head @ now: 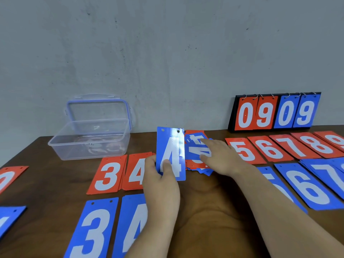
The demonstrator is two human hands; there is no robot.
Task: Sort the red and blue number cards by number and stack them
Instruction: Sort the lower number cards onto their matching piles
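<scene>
Blue 3 pile (pixel 93 229) and blue 4 pile (pixel 133 226) lay nearest, with the sorting far along and one mixed heap left.

The left hand (pixel 160 181) pinched a blue 4 card (pixel 171 151) upright, thumb on its face and fingers behind, just over the red 4 pile (pixel 135 172) and not yet laid on the blue 4 pile. The right hand (pixel 221 157) rested flat, fingers spread, on the mixed heap (pixel 195 146) mid-table. Rows already stood out: red 3 pile (pixel 108 174), red 5 pile (pixel 243 149), red 6 pile (pixel 270 148), blue 6 pile (pixel 309 187). By my judgement most cards were sorted — the heap remained.
</scene>
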